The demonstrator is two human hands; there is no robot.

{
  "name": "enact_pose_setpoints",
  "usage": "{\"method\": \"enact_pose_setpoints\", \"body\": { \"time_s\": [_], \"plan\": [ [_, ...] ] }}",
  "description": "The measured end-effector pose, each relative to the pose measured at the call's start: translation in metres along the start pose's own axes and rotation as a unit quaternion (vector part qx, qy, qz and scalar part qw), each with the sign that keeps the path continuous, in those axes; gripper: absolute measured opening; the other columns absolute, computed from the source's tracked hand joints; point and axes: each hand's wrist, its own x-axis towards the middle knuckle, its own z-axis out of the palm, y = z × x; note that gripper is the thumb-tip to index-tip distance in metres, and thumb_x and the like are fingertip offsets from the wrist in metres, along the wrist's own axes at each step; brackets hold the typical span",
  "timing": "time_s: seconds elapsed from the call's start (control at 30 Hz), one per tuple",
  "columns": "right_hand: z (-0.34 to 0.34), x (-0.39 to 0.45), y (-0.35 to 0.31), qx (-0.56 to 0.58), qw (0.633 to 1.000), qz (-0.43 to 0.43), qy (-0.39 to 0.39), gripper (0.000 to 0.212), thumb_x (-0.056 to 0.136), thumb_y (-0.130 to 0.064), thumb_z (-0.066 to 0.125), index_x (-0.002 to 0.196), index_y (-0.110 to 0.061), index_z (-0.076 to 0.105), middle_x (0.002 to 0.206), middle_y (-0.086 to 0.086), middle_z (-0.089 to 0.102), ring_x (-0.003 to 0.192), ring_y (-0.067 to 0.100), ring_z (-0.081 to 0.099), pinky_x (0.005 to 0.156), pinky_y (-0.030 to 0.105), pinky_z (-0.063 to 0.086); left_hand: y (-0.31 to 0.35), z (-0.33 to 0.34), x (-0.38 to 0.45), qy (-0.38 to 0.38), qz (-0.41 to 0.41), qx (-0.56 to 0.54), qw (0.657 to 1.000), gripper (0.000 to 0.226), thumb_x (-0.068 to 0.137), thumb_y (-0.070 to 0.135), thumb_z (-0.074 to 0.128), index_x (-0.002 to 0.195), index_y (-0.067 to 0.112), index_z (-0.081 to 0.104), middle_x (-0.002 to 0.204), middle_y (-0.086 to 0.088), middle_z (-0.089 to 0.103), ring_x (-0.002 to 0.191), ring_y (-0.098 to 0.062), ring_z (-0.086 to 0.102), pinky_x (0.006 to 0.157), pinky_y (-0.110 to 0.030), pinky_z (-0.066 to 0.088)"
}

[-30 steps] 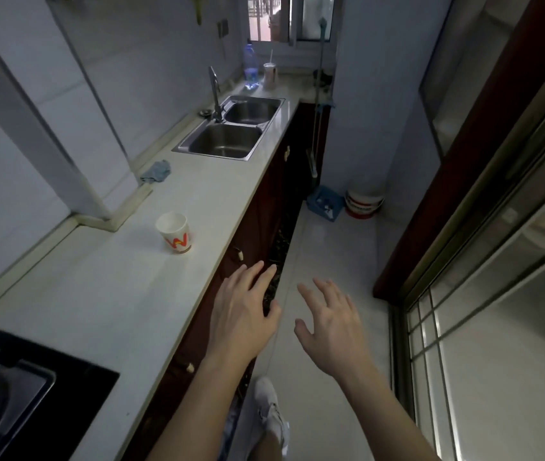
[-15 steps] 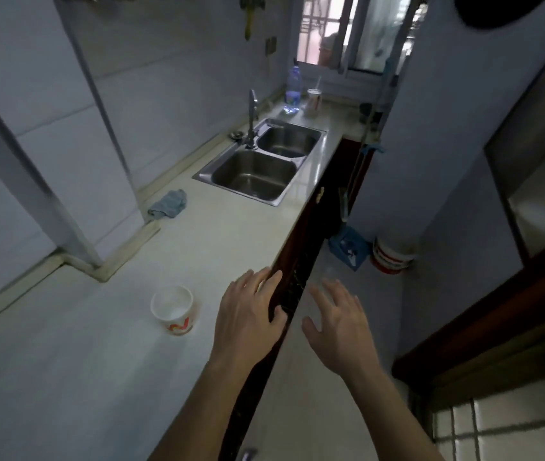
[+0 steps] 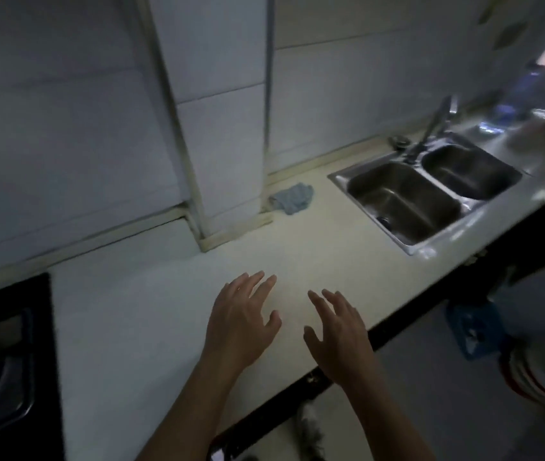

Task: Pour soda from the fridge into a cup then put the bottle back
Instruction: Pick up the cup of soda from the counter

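Head view only: hands held out over the countertop [image 3: 151, 327], left hand [image 3: 242, 322] and right hand [image 3: 337, 334] side by side, palms down, fingers spread and relaxed, grasping nothing, apparently hovering just above the pale surface — contact not clear. Neither cup nor soda bottle to be seen anywhere on the bare stretch of counter under the hands; possibly hidden behind the hands or outside the frame, cannot tell which. No fridge in sight either, so direction from hands to bottle, and the bottle's long axis, cannot be judged; nor which hand lies nearer to it. Farther along the counter, to the right: double sink [image 3: 427, 197] with tap [image 3: 434, 128] at its back edge, blue cloth [image 3: 292, 197] crumpled against the tiled wall near a square pillar [image 3: 217, 111]. Black stove top [image 3: 4, 367] at far left. Blurred clear bottle shape [image 3: 514, 98] beyond the sink, too smeared to name its contents. Below right, on the floor: blue object [image 3: 474, 327] beside a white bucket with red bands [image 3: 540, 377]. Judged stage: very start — fetching not yet begun, both hands free for the fridge door and bottle.
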Motion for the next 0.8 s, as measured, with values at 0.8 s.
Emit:
{"method": "enact_pose_setpoints", "body": {
  "time_s": [0.8],
  "plan": [
    [0.131,0.106,0.048,0.041,0.925,-0.313,-0.209,0.071,0.082,-0.068,0.054,0.142,-0.030,0.042,0.148,0.003,0.047,0.142,0.033,0.036,0.113,0.053,0.034,-0.041,0.085,-0.059,0.058,-0.387,-0.248,0.886,0.111,0.049,0.061,0.090,0.145,0.036,0.039,0.144,0.018,0.049,0.130,-0.004,0.046,0.105,-0.027,0.041]
  ]
}}
